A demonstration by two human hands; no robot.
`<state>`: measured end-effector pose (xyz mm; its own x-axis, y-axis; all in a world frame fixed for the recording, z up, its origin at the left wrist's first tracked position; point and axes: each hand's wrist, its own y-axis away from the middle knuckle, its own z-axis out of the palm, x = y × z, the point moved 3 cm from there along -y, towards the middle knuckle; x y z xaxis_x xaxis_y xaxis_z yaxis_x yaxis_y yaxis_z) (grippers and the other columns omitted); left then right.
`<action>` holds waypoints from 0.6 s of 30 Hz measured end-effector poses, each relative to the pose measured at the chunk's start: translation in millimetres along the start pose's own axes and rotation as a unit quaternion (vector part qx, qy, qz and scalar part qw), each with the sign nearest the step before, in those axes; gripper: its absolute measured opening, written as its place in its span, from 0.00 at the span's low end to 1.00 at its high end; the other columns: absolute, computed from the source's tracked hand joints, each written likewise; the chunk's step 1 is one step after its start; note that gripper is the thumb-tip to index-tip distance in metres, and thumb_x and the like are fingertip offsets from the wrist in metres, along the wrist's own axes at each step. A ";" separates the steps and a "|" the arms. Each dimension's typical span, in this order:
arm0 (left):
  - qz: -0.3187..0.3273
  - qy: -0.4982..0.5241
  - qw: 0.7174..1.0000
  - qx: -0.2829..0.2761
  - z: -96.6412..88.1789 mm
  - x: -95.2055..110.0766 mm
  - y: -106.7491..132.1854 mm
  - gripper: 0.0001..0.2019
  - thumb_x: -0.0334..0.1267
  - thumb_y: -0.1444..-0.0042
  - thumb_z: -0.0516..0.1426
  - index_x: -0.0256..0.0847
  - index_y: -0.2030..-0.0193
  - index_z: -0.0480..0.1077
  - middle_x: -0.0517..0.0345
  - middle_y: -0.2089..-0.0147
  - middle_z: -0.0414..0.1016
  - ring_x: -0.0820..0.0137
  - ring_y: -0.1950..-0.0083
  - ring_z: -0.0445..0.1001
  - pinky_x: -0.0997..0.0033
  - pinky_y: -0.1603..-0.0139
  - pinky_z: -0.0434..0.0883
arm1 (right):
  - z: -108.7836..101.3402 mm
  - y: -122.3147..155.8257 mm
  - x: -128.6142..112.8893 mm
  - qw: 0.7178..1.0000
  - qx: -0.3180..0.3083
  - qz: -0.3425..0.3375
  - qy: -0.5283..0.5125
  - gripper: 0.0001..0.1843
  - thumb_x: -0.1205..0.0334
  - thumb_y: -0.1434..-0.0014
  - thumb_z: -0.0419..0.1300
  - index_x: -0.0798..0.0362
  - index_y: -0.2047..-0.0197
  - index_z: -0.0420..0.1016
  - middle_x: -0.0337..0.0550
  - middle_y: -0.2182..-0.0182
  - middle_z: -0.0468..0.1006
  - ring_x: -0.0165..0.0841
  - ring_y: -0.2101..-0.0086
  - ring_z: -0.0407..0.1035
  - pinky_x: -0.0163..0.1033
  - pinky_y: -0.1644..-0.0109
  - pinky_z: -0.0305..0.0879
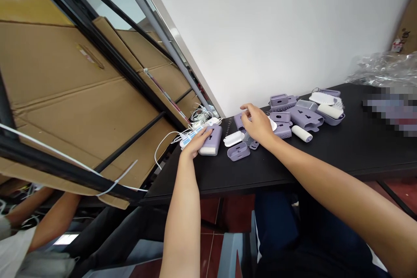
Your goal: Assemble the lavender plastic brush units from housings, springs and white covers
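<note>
My left hand point(197, 142) is wrapped round the left side of a purple plastic housing point(213, 139), with the thumb over its top. The housing has dark cutouts and a white end facing me. My right hand point(258, 124) is over a group of loose parts, its fingers bent and a little apart, beside another purple housing point(239, 120). Nothing shows between those fingers, though the palm side is hidden. Near it are a white brush-like piece point(233, 139), a small purple open tray point(239, 151) and a white cylinder point(302, 134).
More purple housings point(306, 117) and white parts lie to the right on the black table point(345, 147). White cables point(198, 117) bunch at the left. Cardboard point(81, 126) on a black frame borders that side, with another person's arm point(58, 213) below. Clear plastic point(384, 69) lies far right.
</note>
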<state>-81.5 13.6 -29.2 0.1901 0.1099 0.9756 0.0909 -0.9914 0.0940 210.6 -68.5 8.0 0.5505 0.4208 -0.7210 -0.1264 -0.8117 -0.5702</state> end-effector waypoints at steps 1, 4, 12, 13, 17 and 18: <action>-0.001 -0.002 1.000 0.007 -0.4 -2.0 -1.1 0.26 0.42 0.43 0.72 0.44 0.38 0.78 0.48 0.49 0.85 0.68 0.64 0.82 0.71 0.60 0.78 | 0.5 0.0 -0.2 1.000 -0.003 -0.009 0.017 0.18 0.65 0.30 0.52 0.51 0.41 0.75 0.47 0.54 0.84 0.45 0.50 0.76 0.47 0.48 0.66; -0.001 -0.003 1.000 0.014 1.3 -5.9 -3.9 0.26 0.42 0.44 0.72 0.44 0.39 0.78 0.48 0.48 0.86 0.68 0.64 0.82 0.72 0.62 0.77 | 4.2 1.6 0.3 0.995 -0.024 -0.039 0.094 0.18 0.65 0.29 0.53 0.52 0.41 0.77 0.50 0.51 0.84 0.48 0.47 0.75 0.50 0.44 0.63; 0.024 0.020 0.998 0.045 0.4 -3.5 -3.5 0.25 0.43 0.47 0.73 0.42 0.43 0.79 0.50 0.57 0.86 0.68 0.68 0.81 0.72 0.65 0.77 | 31.3 -4.0 8.2 0.937 -0.172 -0.192 0.235 0.13 0.57 0.30 0.62 0.53 0.49 0.84 0.58 0.48 0.85 0.53 0.41 0.72 0.57 0.36 0.56; 0.031 0.028 0.998 0.052 0.2 -2.3 -3.3 0.23 0.44 0.46 0.72 0.40 0.46 0.80 0.50 0.59 0.85 0.68 0.68 0.80 0.72 0.66 0.76 | 36.7 -7.7 9.2 0.930 -0.199 -0.200 0.237 0.13 0.55 0.32 0.65 0.53 0.51 0.85 0.58 0.49 0.85 0.54 0.41 0.72 0.57 0.35 0.56; 0.047 0.060 0.993 0.090 -0.4 0.1 -3.8 0.16 0.48 0.42 0.69 0.35 0.59 0.79 0.48 0.65 0.83 0.66 0.69 0.80 0.69 0.65 0.78 | 61.8 -22.3 15.1 0.915 -0.294 -0.159 0.226 0.15 0.48 0.42 0.73 0.52 0.61 0.87 0.60 0.47 0.84 0.57 0.42 0.74 0.62 0.34 0.59; 0.055 0.069 0.991 0.101 -0.5 0.7 -4.2 0.15 0.48 0.41 0.68 0.36 0.58 0.78 0.49 0.65 0.82 0.66 0.69 0.80 0.68 0.63 0.78 | 67.6 -24.7 16.7 0.916 -0.303 -0.144 0.218 0.16 0.48 0.47 0.76 0.51 0.63 0.87 0.60 0.47 0.84 0.59 0.42 0.73 0.64 0.34 0.59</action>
<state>-82.2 17.8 -28.8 0.0747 -0.0218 0.9970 0.2744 -0.9607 -0.0416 167.2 -14.1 -16.6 0.7824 0.5593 -0.2738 0.4859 -0.8233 -0.2932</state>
